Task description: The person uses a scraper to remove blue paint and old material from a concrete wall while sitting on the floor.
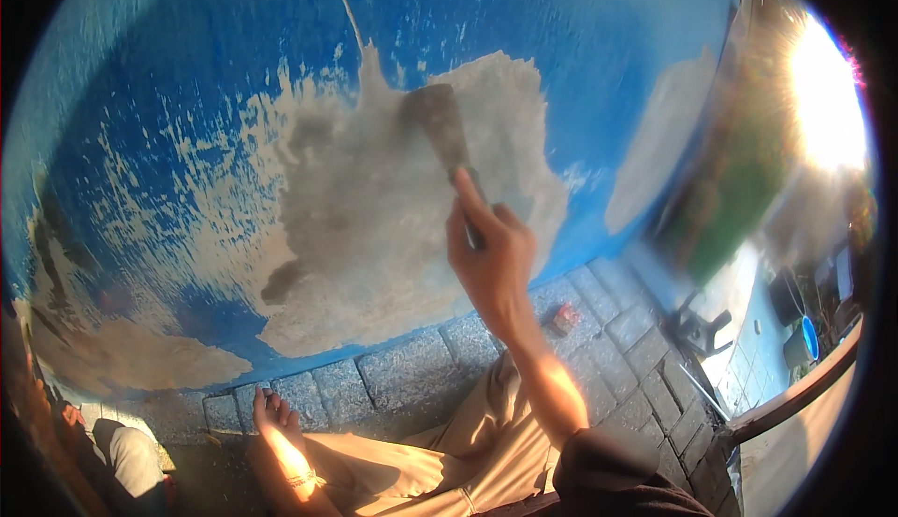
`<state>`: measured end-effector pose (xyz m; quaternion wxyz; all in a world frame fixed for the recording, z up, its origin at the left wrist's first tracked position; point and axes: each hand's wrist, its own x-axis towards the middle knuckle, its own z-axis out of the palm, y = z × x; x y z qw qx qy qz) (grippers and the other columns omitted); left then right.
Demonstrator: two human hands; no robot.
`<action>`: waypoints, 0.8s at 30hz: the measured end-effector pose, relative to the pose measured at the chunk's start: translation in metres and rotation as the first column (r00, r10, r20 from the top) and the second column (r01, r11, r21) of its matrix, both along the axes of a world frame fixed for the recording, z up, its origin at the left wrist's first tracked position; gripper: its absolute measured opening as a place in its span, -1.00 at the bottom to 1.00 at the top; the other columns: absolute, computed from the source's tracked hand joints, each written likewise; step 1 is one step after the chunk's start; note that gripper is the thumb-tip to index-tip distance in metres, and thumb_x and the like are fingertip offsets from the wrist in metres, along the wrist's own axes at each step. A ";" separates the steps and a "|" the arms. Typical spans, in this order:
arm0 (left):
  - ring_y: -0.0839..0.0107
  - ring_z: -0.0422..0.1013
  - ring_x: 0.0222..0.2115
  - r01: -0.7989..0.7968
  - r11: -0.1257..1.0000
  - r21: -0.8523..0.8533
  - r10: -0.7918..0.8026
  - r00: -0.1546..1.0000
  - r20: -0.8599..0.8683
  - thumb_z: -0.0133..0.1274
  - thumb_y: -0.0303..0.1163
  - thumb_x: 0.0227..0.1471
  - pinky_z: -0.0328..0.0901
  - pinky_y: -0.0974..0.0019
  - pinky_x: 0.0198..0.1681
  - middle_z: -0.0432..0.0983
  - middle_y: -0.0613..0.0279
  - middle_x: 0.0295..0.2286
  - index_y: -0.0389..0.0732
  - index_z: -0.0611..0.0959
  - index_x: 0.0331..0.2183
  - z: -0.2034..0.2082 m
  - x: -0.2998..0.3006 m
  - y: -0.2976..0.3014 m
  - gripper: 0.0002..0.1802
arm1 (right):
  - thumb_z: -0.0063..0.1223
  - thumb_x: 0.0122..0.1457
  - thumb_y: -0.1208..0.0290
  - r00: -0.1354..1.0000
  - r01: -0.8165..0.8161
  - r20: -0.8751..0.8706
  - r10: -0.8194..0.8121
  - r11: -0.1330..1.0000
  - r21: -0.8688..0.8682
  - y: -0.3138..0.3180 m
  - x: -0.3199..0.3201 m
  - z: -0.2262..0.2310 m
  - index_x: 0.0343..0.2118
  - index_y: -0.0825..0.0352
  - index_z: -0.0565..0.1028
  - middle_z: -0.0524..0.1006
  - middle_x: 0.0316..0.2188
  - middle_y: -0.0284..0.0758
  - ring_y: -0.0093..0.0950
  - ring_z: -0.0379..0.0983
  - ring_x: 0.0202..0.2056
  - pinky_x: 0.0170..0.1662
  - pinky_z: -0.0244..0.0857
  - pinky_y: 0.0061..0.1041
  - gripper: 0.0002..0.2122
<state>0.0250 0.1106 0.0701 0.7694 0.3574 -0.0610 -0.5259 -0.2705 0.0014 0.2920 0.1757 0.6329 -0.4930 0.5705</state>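
My right hand [496,255] grips the dark handle of a scraper [438,120], its index finger stretched along the handle. The wide blade lies against or just over a bare grey patch [374,208] on a blue painted wall [599,78]. Around that patch the paint is chipped, with many pale flecks to its left. A thin pale crack [344,3] runs down to the patch's top. Low by my knee, my left hand [276,419] rests with loosely bent fingers apart, holding nothing.
Grey paving blocks [407,372] run along the wall's foot, with a small red crumpled piece [565,318] on them. Another person's knee [136,461] shows at far left. A bucket [803,344] stands at right, near a brown bar [795,386]. Sun glare fills the upper right.
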 end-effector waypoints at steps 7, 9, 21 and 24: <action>0.67 -0.01 -0.78 0.017 0.999 -0.031 -0.017 1.000 -0.001 0.02 -0.15 0.09 -0.16 0.54 -0.80 0.20 0.46 -0.65 -0.08 0.41 -0.45 -0.007 0.004 -0.004 -0.75 | 0.17 -0.08 0.53 1.000 -0.016 -0.015 0.015 0.995 -0.097 -0.013 -0.012 -0.006 -0.08 0.00 0.53 0.32 -0.74 -0.31 -0.44 0.25 -0.79 -0.70 0.16 -0.46 -0.57; 0.66 -0.02 -0.79 -0.031 1.000 0.004 0.031 0.999 0.015 0.01 -0.15 0.10 -0.17 0.53 -0.81 0.20 0.45 -0.65 -0.08 0.40 -0.46 -0.007 0.008 -0.002 -0.75 | 0.18 -0.09 0.53 0.998 -0.055 -0.025 0.052 0.989 -0.139 -0.032 -0.020 -0.010 -0.08 -0.02 0.52 0.32 -0.73 -0.33 -0.46 0.25 -0.79 -0.70 0.16 -0.47 -0.56; 0.66 -0.03 -0.77 0.000 1.000 -0.007 0.001 0.996 0.094 0.02 -0.15 0.09 -0.18 0.53 -0.75 0.21 0.46 -0.64 -0.09 0.41 -0.45 -0.010 0.003 0.002 -0.75 | 0.16 -0.08 0.51 0.990 -0.033 -0.143 0.014 0.990 -0.136 -0.016 -0.038 -0.021 -0.02 -0.05 0.48 0.29 -0.72 -0.38 -0.48 0.24 -0.79 -0.73 0.16 -0.49 -0.51; 0.67 -0.01 -0.73 -0.011 1.000 0.006 0.011 0.994 0.113 0.05 -0.17 0.06 -0.17 0.55 -0.72 0.21 0.47 -0.62 -0.09 0.43 -0.43 -0.001 -0.002 0.004 -0.77 | 0.16 -0.07 0.49 0.991 -0.042 -0.130 0.036 0.998 -0.043 0.004 -0.025 0.003 -0.04 -0.03 0.48 0.31 -0.73 -0.34 -0.43 0.27 -0.79 -0.72 0.17 -0.45 -0.54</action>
